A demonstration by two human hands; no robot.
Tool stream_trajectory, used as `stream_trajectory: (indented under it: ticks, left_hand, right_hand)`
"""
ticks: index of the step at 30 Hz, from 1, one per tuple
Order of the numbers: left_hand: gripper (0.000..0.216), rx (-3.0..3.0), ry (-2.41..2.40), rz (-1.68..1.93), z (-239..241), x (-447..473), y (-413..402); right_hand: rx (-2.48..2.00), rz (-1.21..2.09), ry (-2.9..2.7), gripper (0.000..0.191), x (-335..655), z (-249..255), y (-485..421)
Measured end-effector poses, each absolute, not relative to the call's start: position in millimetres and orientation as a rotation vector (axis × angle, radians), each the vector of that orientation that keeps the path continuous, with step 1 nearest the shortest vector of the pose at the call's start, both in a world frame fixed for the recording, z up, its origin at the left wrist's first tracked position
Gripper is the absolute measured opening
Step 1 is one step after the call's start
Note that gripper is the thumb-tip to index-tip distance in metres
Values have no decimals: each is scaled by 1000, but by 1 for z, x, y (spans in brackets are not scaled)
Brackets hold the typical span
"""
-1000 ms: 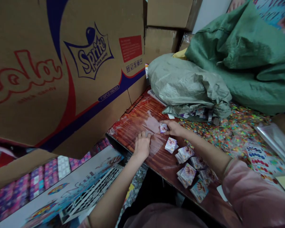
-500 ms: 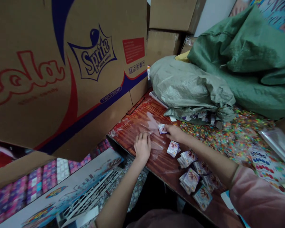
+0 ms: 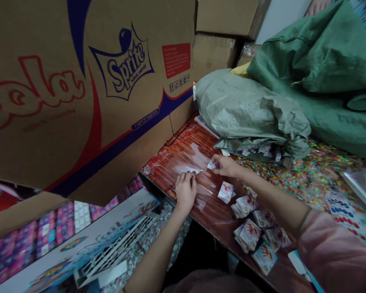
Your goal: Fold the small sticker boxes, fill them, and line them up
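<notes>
On the wood-patterned tabletop lies a thin clear plastic bag [image 3: 198, 156]. My left hand [image 3: 186, 191] is at its near edge, fingers curled and closed on the film, which is raised a little beside the fingertips. Just to the right, my right hand [image 3: 225, 165] pinches a small white-and-purple printed packet [image 3: 212, 164] at the bag's right side. A similar packet pile [image 3: 226, 192] lies below that hand. Closer to me, several more stacks of printed packets [image 3: 250, 234] sit along the table's front edge.
A large printed carton [image 3: 125, 122] stands at the left. Grey-green sacks [image 3: 247, 106] rest at the back right beside scattered small colourful pieces [image 3: 326, 171]. A clear plastic roll or sheet [image 3: 361, 187] lies far right. Below left is an open box of pink-purple packs [image 3: 42, 232].
My right hand has tilted the packet and brought it against the plastic bag. The film beside my left fingers has lifted slightly. The whole view has shifted a little.
</notes>
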State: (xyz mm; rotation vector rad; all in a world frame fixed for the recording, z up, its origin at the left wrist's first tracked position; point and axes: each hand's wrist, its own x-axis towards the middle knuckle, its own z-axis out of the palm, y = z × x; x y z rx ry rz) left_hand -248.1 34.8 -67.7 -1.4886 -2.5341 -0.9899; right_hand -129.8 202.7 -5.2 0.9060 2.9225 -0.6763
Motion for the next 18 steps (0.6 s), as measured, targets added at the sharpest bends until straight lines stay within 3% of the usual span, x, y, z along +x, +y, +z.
stream_trajectory:
  ticks: [4, 7, 18]
  left_hand:
    - [23, -1431, -2538, -1100, -71, -254, 37]
    - [23, -1460, -2526, -1109, -70, -252, 34]
    - [26, -1655, -2542, -546, -63, -242, 31]
  right_hand:
    - [589, -905, 2868, 31, -123, -2, 197]
    - [435, -877, 2816, 32, -127, -5, 192]
    - [1014, -462, 3059, 24, -147, -21, 205]
